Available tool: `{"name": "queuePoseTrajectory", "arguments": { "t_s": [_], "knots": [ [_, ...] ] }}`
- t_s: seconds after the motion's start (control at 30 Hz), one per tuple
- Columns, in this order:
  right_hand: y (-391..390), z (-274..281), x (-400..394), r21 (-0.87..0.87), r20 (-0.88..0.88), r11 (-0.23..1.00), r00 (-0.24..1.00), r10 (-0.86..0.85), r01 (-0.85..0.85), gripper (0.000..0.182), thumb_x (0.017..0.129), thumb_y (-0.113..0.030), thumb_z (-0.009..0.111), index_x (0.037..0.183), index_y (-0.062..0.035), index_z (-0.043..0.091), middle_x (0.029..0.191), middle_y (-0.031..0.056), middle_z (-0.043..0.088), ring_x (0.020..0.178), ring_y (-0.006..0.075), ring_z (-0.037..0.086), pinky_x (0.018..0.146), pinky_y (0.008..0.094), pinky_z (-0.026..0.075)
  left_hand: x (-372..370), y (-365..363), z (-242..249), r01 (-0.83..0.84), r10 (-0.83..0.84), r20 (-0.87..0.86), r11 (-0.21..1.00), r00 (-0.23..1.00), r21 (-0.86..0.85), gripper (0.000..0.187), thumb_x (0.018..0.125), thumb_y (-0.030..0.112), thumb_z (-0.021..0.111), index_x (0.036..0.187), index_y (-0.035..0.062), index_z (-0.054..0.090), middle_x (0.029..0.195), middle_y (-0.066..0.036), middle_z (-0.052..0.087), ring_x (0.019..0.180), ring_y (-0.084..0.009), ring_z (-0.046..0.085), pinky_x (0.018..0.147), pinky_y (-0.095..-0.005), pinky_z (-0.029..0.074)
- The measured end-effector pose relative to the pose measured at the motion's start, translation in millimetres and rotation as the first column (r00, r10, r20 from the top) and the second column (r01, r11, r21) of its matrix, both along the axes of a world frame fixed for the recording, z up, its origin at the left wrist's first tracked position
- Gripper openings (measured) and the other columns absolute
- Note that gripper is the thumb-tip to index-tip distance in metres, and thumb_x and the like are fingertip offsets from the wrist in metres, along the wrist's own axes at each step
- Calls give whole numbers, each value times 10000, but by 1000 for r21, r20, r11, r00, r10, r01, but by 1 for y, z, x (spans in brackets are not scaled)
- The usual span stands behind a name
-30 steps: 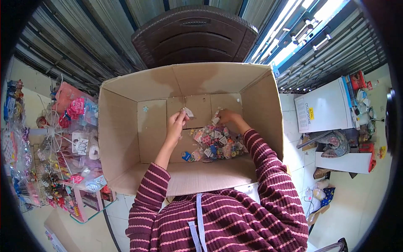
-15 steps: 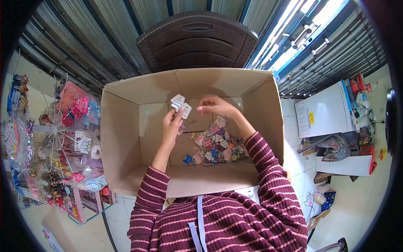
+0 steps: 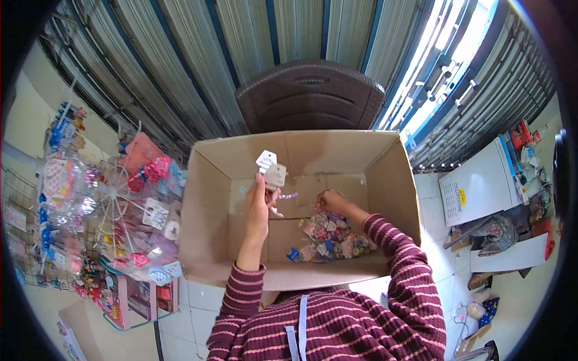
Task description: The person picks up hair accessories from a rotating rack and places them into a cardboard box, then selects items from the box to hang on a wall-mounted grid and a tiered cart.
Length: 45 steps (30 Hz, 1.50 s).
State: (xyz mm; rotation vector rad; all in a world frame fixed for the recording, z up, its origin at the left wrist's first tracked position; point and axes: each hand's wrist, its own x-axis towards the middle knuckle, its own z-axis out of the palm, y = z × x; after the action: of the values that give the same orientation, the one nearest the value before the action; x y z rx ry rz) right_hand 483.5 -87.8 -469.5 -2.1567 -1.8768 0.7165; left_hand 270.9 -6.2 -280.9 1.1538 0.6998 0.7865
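Since half a second ago: right hand (image 3: pixel 330 199) has dropped from mid-box height back down to the heap; left hand (image 3: pixel 262 201) stays raised with its cards; the view has tilted upward, so the box sits lower in frame.

Item 1. Left hand, raised over the box's left half. Grip closed, pinching two small white backing cards (image 3: pixel 271 169) by their lower edges; the cards stand upright above the fingertips, long axis roughly vertical. A small purple piece (image 3: pixel 288 195) shows just right of the fingers; whether it is held cannot be told.

Item 2. Right hand, low inside the box, fingers curled onto the upper-left edge of the heap. Whether the grip has closed on a piece cannot be told.

Item 3. Heap of small carded trinkets (image 3: pixel 331 236), multicoloured, on the box floor, right of centre. It lies directly under and below-right of the right hand, which is the nearer; well apart from the left.

Item 4. Cardboard box (image 3: pixel 205 210), open-topped, flaps up.

Item 5. Brown plastic chair (image 3: pixel 310 96), behind the box.

Item 6. Display rack of packaged accessories (image 3: pixel 120 216), left of the box.
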Motion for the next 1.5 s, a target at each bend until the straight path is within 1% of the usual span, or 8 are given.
{"name": "queuePoseTrajectory", "arguments": {
  "t_s": [0.13, 0.33, 0.5, 0.63, 0.77, 1.17, 1.4, 1.5],
  "knots": [
    [18, 111, -17, 316, -157, 936, 964, 216, -158, 153, 622, -76, 623, 747, -20, 556, 674, 125, 532, 619, 257, 539, 570, 321, 428, -46, -26, 12, -212, 200, 91, 966, 976, 148, 478, 851, 407, 341, 921, -21, 543, 703, -29, 518, 552, -55, 387, 474, -182, 284],
    [11, 231, -103, 706, -440, 700, 839, 320, 104, 58, 681, -45, 600, 700, -20, 551, 709, 64, 509, 694, 189, 522, 618, 294, 418, -141, -59, 17, -356, 296, 277, 914, 914, 195, 438, 850, 371, 351, 940, -35, 487, 773, -61, 517, 567, -89, 359, 547, -224, 309],
    [23, 242, -228, 357, -853, 789, -169, 493, 500, 103, 769, -144, 529, 807, -87, 452, 700, 59, 488, 657, 186, 524, 527, 256, 422, -214, -82, 19, -548, 495, 343, 833, 799, 75, 523, 813, 415, 409, 894, -91, 510, 814, -110, 550, 563, -88, 364, 542, -237, 310],
    [25, 229, -326, 155, -899, 986, -407, 163, 54, 131, 817, -181, 464, 893, -80, 428, 626, 99, 501, 407, 146, 450, 332, 224, 313, -292, -103, 9, -674, 599, 356, 726, 717, 136, 482, 803, 383, 447, 916, -83, 494, 878, -111, 537, 588, -88, 362, 552, -239, 317],
    [19, 202, -420, 143, -939, 916, -343, 6, -375, 171, 852, -187, 407, 971, -64, 425, 738, 102, 545, 469, 117, 445, 437, 215, 368, -369, -129, 3, -804, 745, 378, 595, 550, -1, 428, 808, 351, 448, 923, -60, 482, 901, -108, 521, 602, -85, 346, 545, -232, 301],
    [37, 176, -629, -159, -662, 469, -259, -704, -869, 343, 818, -116, 457, 1138, -15, 387, 1015, 121, 482, 756, 148, 466, 713, 277, 400, -508, -187, -13, -987, 945, 325, 76, 27, -140, 308, 819, 332, 419, 797, 26, 444, 784, -75, 497, 577, -89, 353, 512, -226, 299],
    [83, 171, -714, -88, -934, 754, -210, -290, -651, 431, 750, 30, 497, 1163, 5, 375, 977, 90, 488, 854, 137, 483, 697, 262, 422, -569, -163, -31, -932, 928, 311, -88, -205, -351, 312, 831, 355, 389, 845, 50, 452, 616, 5, 368, 573, -92, 350, 531, -223, 300],
    [112, 177, -750, -32, -978, 896, -169, -118, -442, 391, 746, 38, 507, 1124, 16, 409, 957, 77, 503, 835, 138, 505, 674, 249, 429, -610, -139, -33, -900, 919, 364, 23, -153, -435, 218, 830, 337, 402, 794, 127, 448, 612, 14, 370, 575, -80, 348, 518, -219, 293]
  ]
}}
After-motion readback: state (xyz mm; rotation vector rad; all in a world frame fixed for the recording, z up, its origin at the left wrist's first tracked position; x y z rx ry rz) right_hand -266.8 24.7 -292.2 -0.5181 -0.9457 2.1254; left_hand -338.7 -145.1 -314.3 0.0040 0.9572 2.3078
